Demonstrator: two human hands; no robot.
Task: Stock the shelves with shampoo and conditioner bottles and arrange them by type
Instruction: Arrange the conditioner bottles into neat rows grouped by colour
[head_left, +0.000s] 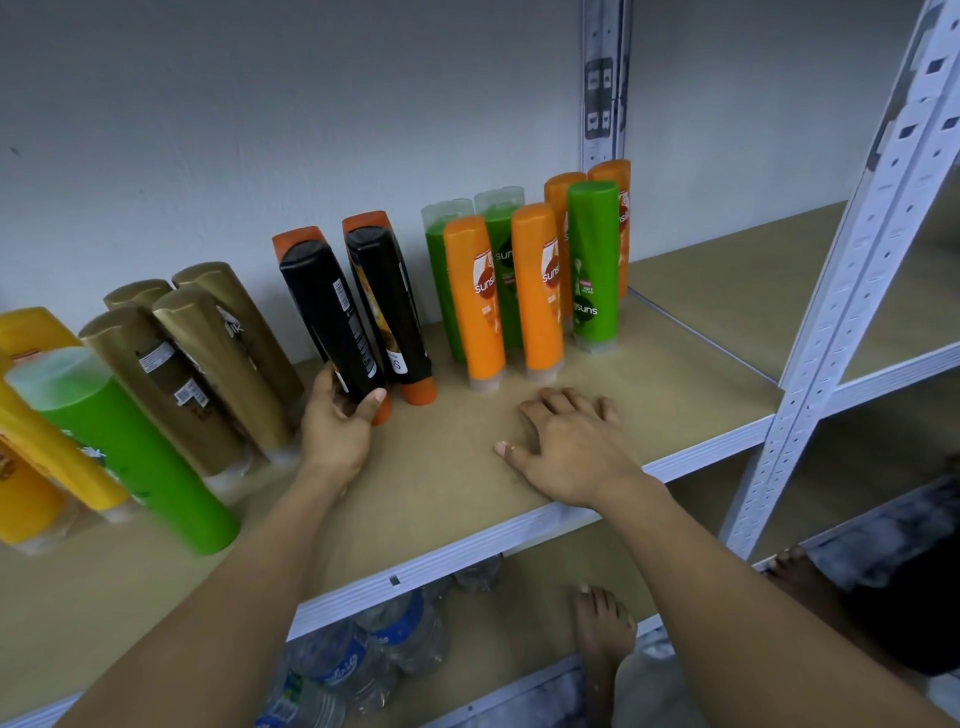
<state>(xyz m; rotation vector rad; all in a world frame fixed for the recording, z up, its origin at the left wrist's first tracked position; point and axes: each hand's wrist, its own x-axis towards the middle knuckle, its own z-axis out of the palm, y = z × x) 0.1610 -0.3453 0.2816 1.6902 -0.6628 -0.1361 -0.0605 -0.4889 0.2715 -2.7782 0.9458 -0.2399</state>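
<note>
My left hand (337, 426) grips the lower end of a black bottle with an orange cap (330, 317), standing cap-down on the wooden shelf (452, 483). A second black bottle (389, 306) stands just right of it. My right hand (566, 447) rests flat on the shelf board, fingers spread, holding nothing. Behind it stand orange bottles (475, 296) and green bottles (595, 265) in a group. Gold-brown bottles (208, 364) stand to the left, then a green bottle (124, 441) and yellow bottles (47, 467) at the far left.
A white perforated metal upright (841, 291) frames the shelf on the right, with another shelf bay beyond it. Clear water bottles (374, 649) lie on the level below. Bare feet (602, 639) show below the shelf edge. A grey wall backs the shelf.
</note>
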